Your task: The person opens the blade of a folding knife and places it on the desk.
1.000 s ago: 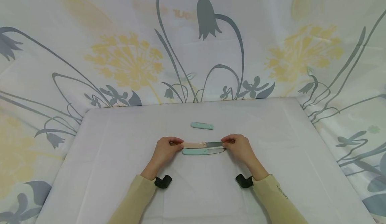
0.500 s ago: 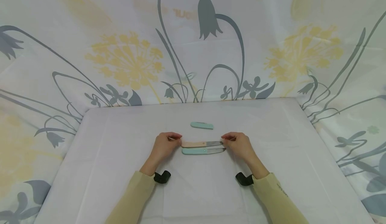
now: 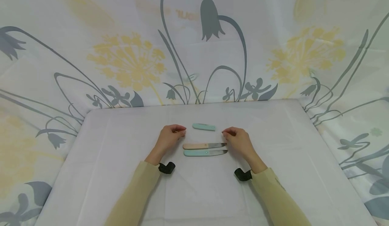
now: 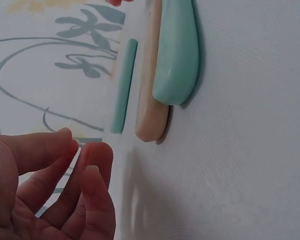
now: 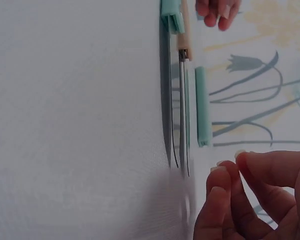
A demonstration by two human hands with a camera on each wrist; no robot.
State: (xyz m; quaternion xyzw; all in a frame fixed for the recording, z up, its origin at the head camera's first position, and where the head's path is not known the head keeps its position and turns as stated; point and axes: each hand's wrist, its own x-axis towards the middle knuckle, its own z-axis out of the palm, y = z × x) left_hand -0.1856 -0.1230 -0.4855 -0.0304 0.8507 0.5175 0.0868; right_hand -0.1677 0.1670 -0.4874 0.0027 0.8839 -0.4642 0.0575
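This looks like a staged recording corner, not a real kitchen: a bench covered with plain white cloth (image 3: 121,185), and a floral-printed white curtain (image 3: 127,60) hanging behind its far edge and on both sides.

Two knives are lying side by side near the middle of the table (image 3: 121,185), both running parallel to its near edge with handles toward the left edge and blades toward the right edge. The nearer knife (image 3: 205,152) is lying just in front of the farther knife (image 3: 204,146), almost touching it. A sheath (image 3: 204,127) is lying behind both, toward the far edge and apart from them. The left hand (image 3: 169,139) is hovering just left of the handles, and the right hand (image 3: 238,140) just right of the blade tips, neither touching anything.
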